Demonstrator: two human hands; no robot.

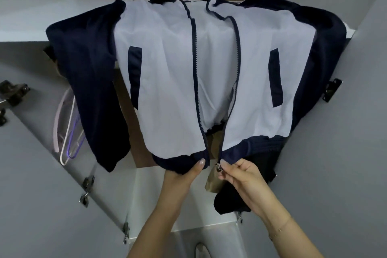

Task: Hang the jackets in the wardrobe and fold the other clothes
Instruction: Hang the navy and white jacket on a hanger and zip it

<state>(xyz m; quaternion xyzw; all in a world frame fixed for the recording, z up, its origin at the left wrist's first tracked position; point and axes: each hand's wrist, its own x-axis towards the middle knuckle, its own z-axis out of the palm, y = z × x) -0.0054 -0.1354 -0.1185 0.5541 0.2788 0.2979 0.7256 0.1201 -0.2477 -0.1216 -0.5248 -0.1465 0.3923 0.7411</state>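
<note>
Grey wardrobe doors (52, 174) are standing open around a brown interior, and a jacket (167, 73) is hanging there, unzipped, its dark sleeves drooping at both sides. Left grip (184, 176) is grasping the left hem, thumb on the front. Right grip (240, 176) is pinching the zipper pull (218, 167) at the right hem. Pale hangers (67, 128) are hanging behind the left sleeve.
</note>
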